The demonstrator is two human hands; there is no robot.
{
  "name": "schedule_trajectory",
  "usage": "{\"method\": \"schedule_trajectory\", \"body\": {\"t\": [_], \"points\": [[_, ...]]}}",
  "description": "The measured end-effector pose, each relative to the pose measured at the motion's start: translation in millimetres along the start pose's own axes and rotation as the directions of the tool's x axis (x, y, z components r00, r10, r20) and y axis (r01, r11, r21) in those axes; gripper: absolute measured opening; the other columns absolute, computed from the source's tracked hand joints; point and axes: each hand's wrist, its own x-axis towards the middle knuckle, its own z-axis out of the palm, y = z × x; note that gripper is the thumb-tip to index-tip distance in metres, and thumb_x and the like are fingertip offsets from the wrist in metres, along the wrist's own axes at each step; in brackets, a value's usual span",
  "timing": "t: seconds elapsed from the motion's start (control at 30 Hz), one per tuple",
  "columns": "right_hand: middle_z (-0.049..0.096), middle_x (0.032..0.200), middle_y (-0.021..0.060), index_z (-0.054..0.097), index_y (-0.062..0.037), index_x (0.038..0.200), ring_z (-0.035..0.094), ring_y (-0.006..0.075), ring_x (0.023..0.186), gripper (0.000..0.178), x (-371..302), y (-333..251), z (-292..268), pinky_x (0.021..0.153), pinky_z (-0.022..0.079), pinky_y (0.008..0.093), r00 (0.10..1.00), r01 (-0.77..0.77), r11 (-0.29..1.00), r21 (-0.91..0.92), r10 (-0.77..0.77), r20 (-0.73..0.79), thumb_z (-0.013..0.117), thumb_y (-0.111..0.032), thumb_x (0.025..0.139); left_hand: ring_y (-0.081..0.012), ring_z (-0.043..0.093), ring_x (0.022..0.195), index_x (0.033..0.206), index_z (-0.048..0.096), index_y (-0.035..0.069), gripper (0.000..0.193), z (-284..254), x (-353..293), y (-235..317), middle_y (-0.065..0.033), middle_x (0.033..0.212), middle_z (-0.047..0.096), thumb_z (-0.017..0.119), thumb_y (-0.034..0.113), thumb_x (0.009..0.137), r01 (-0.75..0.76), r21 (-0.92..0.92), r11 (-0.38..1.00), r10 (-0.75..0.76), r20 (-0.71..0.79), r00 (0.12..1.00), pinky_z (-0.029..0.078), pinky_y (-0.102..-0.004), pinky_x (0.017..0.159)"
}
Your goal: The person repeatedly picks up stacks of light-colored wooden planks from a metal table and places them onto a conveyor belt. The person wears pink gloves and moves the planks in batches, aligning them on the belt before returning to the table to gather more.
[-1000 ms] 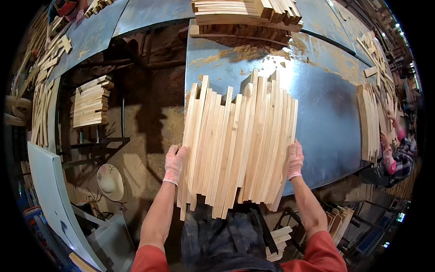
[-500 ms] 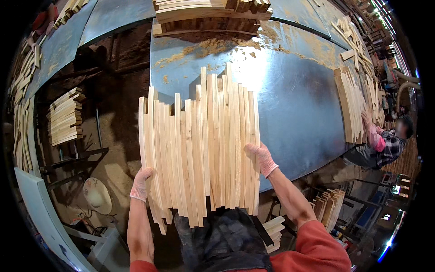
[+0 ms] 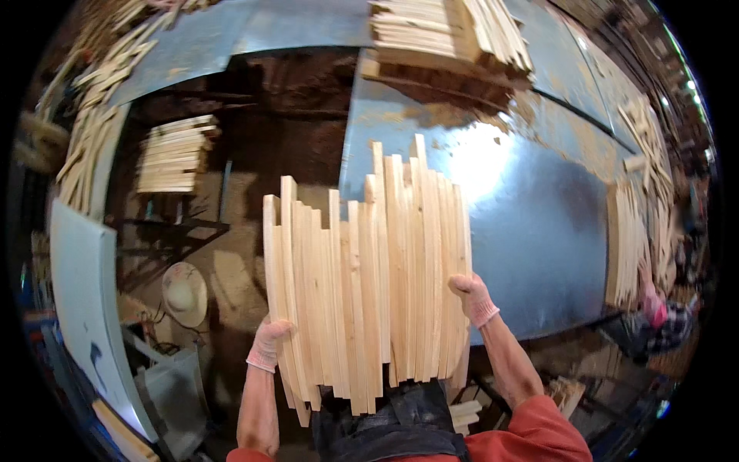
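Between my two gloved hands is a wide bundle of pale wooden strips (image 3: 369, 292), laid side by side with uneven ends. My left hand (image 3: 269, 343) grips its left edge near the lower end, thumb on top. Higher up on the right edge, my right hand (image 3: 473, 299) clamps the bundle the same way. The fingers beneath are hidden by the wood. The bundle's lower ends hang over my dark apron (image 3: 385, 431), and its far right part overlaps the blue metal table (image 3: 539, 254).
Stacked wood (image 3: 454, 38) stands at the table's far side amid sawdust. At right, a co-worker's hand (image 3: 645, 271) touches another wood stack (image 3: 622, 246). To the left are a stack of strips (image 3: 177, 158) on a stand, a pale hat (image 3: 185, 294) and a light panel (image 3: 92, 308).
My view has swung left, so the table and stacks appear farther right. The bundle, still in both hands, has shifted left off much of the table, over the floor gap.
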Motion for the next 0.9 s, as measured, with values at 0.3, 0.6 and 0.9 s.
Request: {"method": "schedule_trajectory", "body": {"t": [0.3,0.6,0.9], "points": [[0.03,0.07,-0.0004,0.043,-0.0081,0.066,0.036,0.0109,0.065,0.025,-44.1,-44.5,157.0,0.056,0.025,0.0316,0.574,0.817,0.314,-0.483,-0.519,0.633,0.058,0.006,0.081,-0.0233,0.076,0.106,0.141,0.065,-0.004,0.061,-9.8,-190.8,50.3,-0.0119,0.125,0.076,0.079,0.017,0.085,-0.444,-0.037,0.895,0.436,-0.133,0.89,0.063,-0.0387,0.095],[0.043,0.065,-0.0035,0.045,-0.0093,0.064,0.041,0.0115,0.06,0.034,-84.6,-18.9,406.6,0.056,0.03,0.0339,0.438,0.829,0.524,-0.194,-0.394,0.808,0.066,-0.012,0.091,-0.0154,0.068,0.107,0.15,0.059,0.002,0.078,-188.1,-361.1,30.9,-0.0056,0.123,0.072,0.087,0.031,0.083,-0.745,0.098,0.66,0.744,-0.218,0.631,0.058,-0.0357,0.092],[0.057,0.079,-0.0023,0.06,-0.0066,0.08,0.057,0.0121,0.077,0.016,-186.9,99.4,725.4,0.075,0.048,0.0278,0.495,0.157,0.968,-0.198,0.097,0.864,0.067,-0.011,0.094,-0.023,0.071,0.115,0.139,0.068,0.004,0.069,-277.9,-611.6,32.1,-0.0102,0.128,0.072,0.089,0.037,0.082,-0.809,-0.196,0.555,0.57,-0.618,0.541,0.06,-0.0407,0.1]]}}
